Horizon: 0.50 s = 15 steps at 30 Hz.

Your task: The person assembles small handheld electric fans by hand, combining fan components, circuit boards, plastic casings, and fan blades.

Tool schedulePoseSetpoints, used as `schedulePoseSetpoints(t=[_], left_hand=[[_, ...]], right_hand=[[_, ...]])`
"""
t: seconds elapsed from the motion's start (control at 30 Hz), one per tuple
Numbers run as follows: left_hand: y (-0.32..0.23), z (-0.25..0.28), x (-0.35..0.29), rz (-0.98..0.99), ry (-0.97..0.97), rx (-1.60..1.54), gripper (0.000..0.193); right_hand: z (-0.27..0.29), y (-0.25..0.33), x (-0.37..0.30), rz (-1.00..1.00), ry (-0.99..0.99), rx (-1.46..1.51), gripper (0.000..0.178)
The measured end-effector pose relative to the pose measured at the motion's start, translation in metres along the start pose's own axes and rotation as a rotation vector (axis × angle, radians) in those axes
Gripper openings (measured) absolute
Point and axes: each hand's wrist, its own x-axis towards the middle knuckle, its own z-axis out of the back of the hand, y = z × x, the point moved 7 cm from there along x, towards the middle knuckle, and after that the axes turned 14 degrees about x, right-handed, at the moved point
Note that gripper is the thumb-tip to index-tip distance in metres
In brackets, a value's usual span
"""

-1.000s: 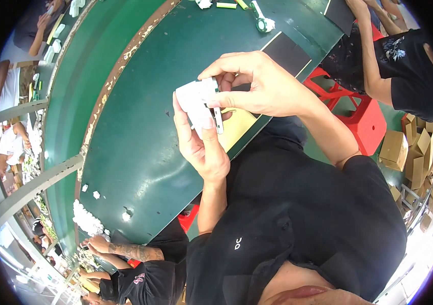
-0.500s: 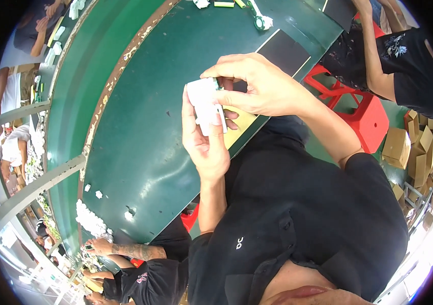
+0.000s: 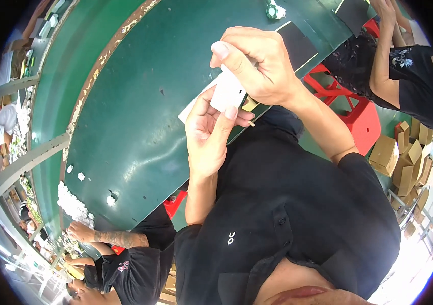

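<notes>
Above the green table [image 3: 140, 101], my left hand [image 3: 207, 129] grips a small white box-shaped piece [image 3: 225, 96] with a dark slot in its side. The thumb lies on its near end. My right hand [image 3: 264, 66] is closed over the far end of this piece, its thumb bent in toward the curled fingers. What those fingers pinch is hidden. A flat white strip [image 3: 190, 111] sticks out to the left beside my left fingers. Part of something yellow [image 3: 249, 105] shows below the hands at the table edge.
A black board [image 3: 295, 48] lies to the right, near a round green and white item [image 3: 275, 11]. White pieces [image 3: 74, 206] are heaped at the left. Co-workers sit on both sides. A red stool [image 3: 361, 129] and cardboard boxes [image 3: 385, 155] stand right.
My right hand has risen and turned, its fingers now curled in. The white piece is tilted differently, and the white strip has come into sight. The whole view has shifted slightly.
</notes>
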Motion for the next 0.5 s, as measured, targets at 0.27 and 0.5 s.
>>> schedulePoseSetpoints(t=[0.27, 0.5], left_hand=[[-0.004, -0.005, 0.001, -0.024, -0.055, -0.01, 0.051], [-0.031, -0.001, -0.008, -0.552, -0.314, 0.904, 0.055]], right_hand=[[0.001, 0.003, -0.001, 0.048, 0.012, 0.006, 0.036], [0.003, 0.003, -0.003, 0.047, -0.048, 0.019, 0.038]])
